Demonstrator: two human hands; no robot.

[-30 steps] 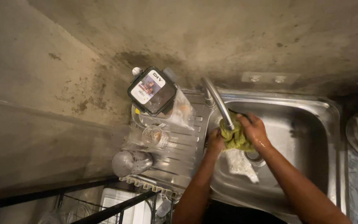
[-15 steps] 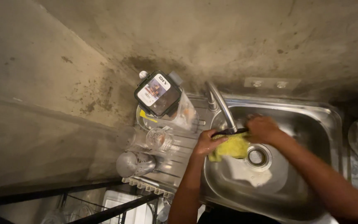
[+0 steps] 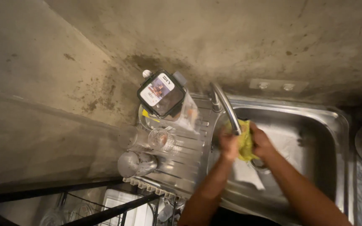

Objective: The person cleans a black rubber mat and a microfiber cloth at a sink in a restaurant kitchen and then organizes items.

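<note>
Fingers of our left hand and right hand clamp together on the yellow cloth under the faucet, over the sink (mid-wringing, we judge); squeezing it calls for a firm, opposed twist.

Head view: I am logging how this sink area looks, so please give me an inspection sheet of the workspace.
Surface: steel sink with ribbed drainboard.
Job's things: yellow-green cloth under the faucet.
Clutter: dark square lidded container, upturned glass, grey cup, white sheet in the basin.
Grippers: left hand and right hand both grip the cloth.
Cables: nothing seen.
Surroundings: stained wall, black wire rack.
</note>
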